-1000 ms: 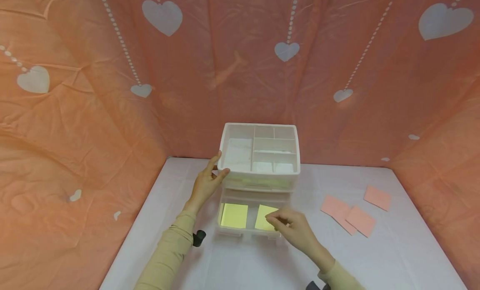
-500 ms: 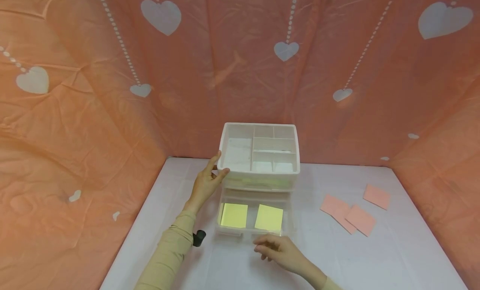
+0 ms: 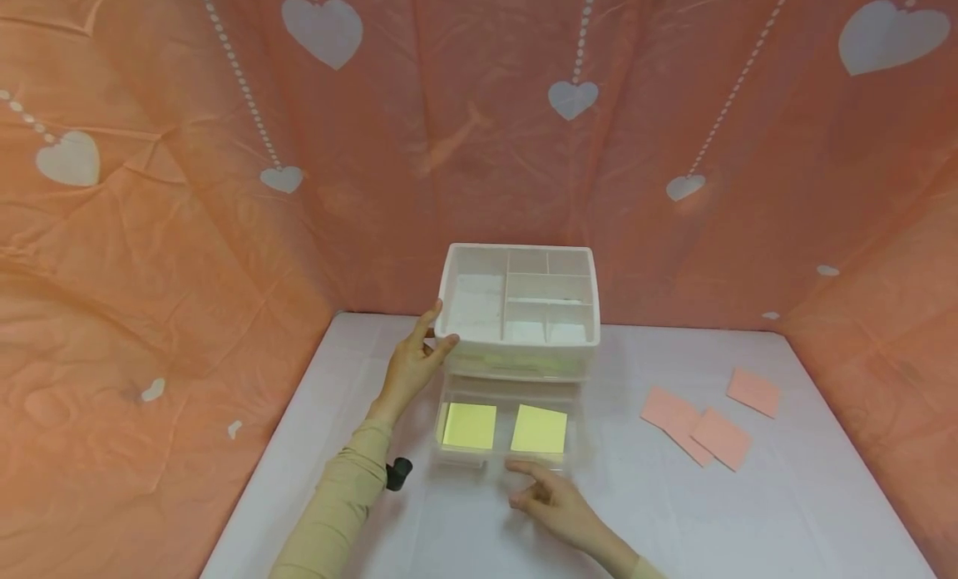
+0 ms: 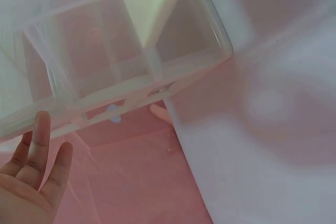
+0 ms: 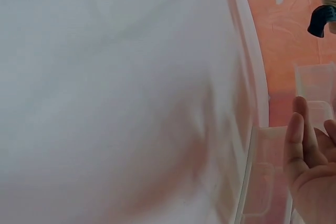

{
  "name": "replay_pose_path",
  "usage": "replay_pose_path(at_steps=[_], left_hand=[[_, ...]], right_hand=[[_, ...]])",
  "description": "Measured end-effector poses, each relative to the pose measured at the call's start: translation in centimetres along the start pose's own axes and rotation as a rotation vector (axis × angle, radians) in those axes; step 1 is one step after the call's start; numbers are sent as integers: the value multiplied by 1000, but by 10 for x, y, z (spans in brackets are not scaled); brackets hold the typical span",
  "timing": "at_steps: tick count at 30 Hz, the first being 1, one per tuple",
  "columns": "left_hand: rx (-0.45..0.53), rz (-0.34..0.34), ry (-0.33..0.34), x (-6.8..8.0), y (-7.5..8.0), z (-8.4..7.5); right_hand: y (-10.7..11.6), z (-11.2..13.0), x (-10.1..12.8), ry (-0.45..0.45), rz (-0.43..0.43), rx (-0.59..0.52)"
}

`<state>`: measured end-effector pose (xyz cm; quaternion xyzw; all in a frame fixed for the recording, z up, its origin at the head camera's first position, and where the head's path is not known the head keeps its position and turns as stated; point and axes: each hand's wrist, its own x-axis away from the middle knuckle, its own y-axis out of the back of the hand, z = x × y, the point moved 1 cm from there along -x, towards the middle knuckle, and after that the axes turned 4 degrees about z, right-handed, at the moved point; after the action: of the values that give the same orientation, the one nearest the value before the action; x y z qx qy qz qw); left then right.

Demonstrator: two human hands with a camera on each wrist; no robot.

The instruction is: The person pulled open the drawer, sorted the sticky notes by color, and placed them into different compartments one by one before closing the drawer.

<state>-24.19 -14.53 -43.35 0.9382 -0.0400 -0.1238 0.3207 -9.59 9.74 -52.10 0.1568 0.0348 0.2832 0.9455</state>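
Two yellow sticky-note pads are already laid in the open bottom drawer; pink sticky notes are left out. Organizer is steadied by left hand, fingers straight; right hand is relaxed, fingertips at drawer front, nothing held.

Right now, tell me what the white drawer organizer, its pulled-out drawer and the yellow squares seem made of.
White drawer organizer: likely matte moulded plastic, opaque dividers. Clear pulled-out drawer: translucent plastic, contents show through. Yellow squares: probably paper, flat and thin.
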Motion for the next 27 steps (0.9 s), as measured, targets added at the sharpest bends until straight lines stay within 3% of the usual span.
replay_pose_path(at_steps=[12,21,27], left_hand=[[3,8,-5,1,1,-1],[-10,2,-15,-2,-1,0],[-20,-13,-12,-1,0,1]], right_hand=[[-1,-1,-14,-40,-73,38],[10,-5,-38,-116,-190,-176],[21,-4,-55,-129,-236,-214]])
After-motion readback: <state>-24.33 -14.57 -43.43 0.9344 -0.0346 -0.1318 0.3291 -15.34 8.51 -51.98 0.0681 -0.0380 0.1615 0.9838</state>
